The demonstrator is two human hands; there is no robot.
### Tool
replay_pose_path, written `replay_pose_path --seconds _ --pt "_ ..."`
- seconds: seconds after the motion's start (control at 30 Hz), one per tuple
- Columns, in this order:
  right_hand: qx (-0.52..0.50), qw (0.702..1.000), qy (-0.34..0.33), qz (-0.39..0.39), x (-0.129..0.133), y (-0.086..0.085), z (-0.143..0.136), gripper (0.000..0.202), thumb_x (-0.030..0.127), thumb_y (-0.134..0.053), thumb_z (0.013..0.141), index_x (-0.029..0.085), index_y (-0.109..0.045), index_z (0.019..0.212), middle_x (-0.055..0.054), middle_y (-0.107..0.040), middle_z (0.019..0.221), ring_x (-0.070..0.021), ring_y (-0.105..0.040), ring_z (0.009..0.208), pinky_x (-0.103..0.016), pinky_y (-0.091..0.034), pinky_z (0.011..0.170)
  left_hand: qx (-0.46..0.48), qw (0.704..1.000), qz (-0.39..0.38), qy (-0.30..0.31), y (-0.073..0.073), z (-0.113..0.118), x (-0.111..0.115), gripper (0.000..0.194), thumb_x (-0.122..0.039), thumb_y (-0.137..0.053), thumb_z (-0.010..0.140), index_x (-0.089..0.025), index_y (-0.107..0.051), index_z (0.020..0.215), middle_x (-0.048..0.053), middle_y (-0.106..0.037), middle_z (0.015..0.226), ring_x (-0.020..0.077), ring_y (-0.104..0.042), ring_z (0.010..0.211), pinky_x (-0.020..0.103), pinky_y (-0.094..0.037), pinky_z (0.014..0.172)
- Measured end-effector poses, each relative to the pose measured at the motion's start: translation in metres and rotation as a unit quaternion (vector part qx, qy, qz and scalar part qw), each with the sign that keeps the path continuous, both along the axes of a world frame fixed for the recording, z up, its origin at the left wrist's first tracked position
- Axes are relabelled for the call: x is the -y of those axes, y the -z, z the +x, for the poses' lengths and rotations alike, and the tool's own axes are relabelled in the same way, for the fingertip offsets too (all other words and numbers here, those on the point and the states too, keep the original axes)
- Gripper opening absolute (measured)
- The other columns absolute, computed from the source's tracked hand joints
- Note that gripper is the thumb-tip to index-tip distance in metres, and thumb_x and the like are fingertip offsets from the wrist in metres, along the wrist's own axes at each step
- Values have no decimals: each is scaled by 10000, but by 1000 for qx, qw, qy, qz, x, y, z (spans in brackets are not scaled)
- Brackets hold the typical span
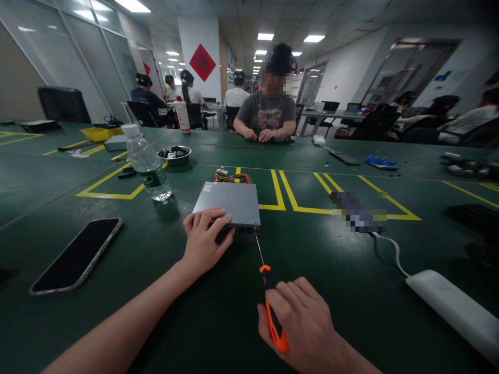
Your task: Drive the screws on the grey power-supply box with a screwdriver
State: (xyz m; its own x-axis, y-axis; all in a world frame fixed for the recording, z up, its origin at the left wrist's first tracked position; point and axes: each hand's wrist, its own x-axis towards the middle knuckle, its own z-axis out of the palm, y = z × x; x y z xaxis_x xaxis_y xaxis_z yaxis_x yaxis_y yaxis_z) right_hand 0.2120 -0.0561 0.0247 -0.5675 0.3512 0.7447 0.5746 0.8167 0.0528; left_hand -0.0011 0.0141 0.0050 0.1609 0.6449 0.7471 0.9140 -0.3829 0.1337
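A grey metal computer power supply (234, 200) lies flat on the green table, its bundle of coloured cables (244, 178) at the far side. My left hand (206, 234) rests on its near left part, fingers on the top face and thumb at the near side, gripping it. In my right hand (304, 317) is a screwdriver with an orange and black handle (276, 324). Its thin shaft points away from me, and the tip meets the near right edge of the power supply. Whether the tip sits in a screw is too small to tell.
Left of the power supply stand a water bottle (150, 169) and a metal bowl of small parts (174, 155). A phone (78, 254) lies nearer left. On the right are a white power bank (452, 311) with a cable and a blurred device (356, 210). A person (268, 111) sits opposite.
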Motion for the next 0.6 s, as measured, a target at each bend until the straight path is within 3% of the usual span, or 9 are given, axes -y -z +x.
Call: replay_pose_path --seconds 0.17,0.27,0.37,0.5,0.6 --pt "27 1000 9 4 3 3 -3 116 93 -504 745 164 -584 788 0 -478 589 -116 -406 542 -270 -309 545 -6 1000 1 -2 0 0 0 237 -279 -580 776 -265 -543 1010 63 -589 1077 237 -518 1045 427 -287 855" --pt "27 1000 9 -1 3 -1 -3 78 194 -521 777 170 -589 806 -3 -491 599 -126 -426 554 -278 -310 551 -7 1000 3 -3 0 0 0 238 -275 -580 778 -266 -540 1012 61 -589 1077 233 -520 1044 426 -288 857" --pt "20 1000 19 -3 1 -4 -1 177 290 -508 819 134 -575 867 -7 -522 614 -124 -465 547 -273 -312 532 -4 1000 6 -4 0 0 -1 245 -274 -589 770 -273 -541 1010 55 -592 1077 233 -524 1040 427 -286 859" --pt "-5 1000 3 2 -1 -1 1 102 116 -503 784 103 -533 881 -10 -549 630 -112 -488 544 -267 -335 541 -2 1000 5 -4 0 0 -1 242 -277 -587 772 -275 -541 1009 56 -593 1079 234 -525 1041 429 -288 857" --pt "11 1000 -8 0 0 3 1 100 72 -492 761 126 -544 828 -7 -529 623 -111 -466 558 -267 -331 555 -5 1000 6 -4 0 0 -1 229 -279 -578 779 -266 -544 1004 60 -592 1075 234 -524 1045 429 -289 856"
